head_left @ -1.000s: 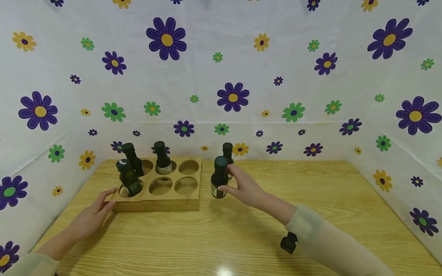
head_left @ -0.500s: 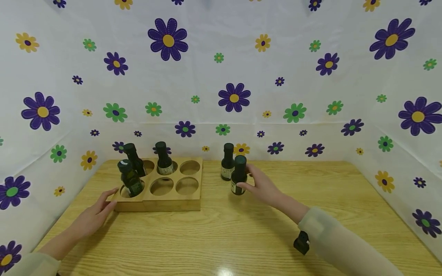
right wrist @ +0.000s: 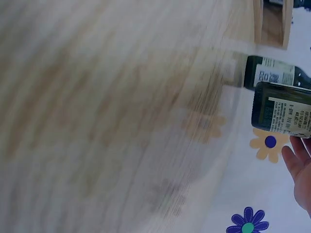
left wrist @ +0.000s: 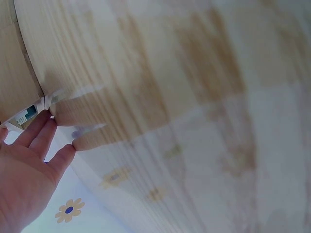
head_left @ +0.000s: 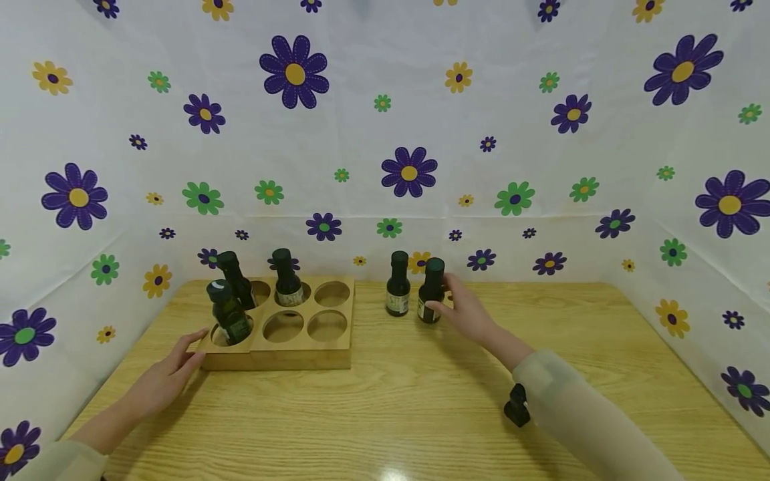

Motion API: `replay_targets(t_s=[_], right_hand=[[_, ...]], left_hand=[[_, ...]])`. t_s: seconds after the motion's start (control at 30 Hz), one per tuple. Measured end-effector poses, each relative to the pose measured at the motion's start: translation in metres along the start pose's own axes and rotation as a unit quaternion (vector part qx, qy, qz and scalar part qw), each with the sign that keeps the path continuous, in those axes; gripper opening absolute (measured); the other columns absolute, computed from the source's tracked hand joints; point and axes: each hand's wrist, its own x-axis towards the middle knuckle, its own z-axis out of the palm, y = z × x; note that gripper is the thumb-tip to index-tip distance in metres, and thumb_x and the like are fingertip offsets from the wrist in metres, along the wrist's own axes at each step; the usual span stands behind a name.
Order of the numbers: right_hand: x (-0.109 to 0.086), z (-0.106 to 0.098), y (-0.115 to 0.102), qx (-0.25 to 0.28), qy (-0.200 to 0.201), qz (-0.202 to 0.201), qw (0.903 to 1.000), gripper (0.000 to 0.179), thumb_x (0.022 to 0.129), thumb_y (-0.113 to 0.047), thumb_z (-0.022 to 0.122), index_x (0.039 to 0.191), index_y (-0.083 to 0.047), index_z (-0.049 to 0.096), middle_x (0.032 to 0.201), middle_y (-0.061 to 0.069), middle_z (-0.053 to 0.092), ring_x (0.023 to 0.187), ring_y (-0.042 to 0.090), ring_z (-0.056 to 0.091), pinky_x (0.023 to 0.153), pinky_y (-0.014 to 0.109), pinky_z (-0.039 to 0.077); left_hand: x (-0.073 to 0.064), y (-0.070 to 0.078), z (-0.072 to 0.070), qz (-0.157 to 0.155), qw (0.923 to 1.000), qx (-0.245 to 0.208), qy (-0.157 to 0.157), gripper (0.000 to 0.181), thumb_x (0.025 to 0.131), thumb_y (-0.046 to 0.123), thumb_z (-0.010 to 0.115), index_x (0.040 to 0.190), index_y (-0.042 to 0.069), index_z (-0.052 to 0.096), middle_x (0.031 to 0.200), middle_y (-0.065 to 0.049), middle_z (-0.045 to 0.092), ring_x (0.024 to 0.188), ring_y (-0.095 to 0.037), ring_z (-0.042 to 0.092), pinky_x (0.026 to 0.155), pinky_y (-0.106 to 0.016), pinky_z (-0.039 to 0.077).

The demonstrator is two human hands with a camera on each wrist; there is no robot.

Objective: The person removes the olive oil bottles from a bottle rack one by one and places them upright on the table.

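My right hand (head_left: 469,314) grips a dark bottle (head_left: 430,294) with a pale label, upright and just right of a second dark bottle (head_left: 398,287) standing on the table. Whether its base touches the table I cannot tell. In the right wrist view, the held bottle (right wrist: 284,109) partly covers the standing bottle (right wrist: 272,73), and fingertips touch its side. My left hand (head_left: 162,384) rests its fingers against the front left corner of a wooden rack (head_left: 301,359) with round holes. In the left wrist view, the left hand (left wrist: 31,170) has fairly straight fingers at the rack's edge.
The rack holds a tilted green bottle (head_left: 228,314) at front left, a tilted dark bottle (head_left: 236,280) behind it, and another bottle (head_left: 287,279) in the back row. Behind the wooden table (head_left: 361,421) hangs a flowered white cloth (head_left: 355,133).
My right hand has carried its bottle right and back, from in front of the standing bottle to beside it. My left hand and the rack stay in place.
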Motion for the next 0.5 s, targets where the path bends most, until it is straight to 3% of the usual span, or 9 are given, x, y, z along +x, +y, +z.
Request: replay_targets(t_s=[0.5], right_hand=[[0.017,0.004,0.009,0.001,0.002,0.047,0.9989,0.044,0.096,-0.017,0.064,0.128,0.005,0.044,0.121,0.022,0.055,0.113,0.037,0.053,0.093,0.049,0.044]], left_hand=[[0.001,0.000,-0.001,-0.005,0.9999,-0.009,-0.010,0.056,0.108,0.037,0.030,0.152,0.005,0.017,0.129,-0.038,0.049,0.114,-0.051,0.052,0.080,-0.057,0.048]])
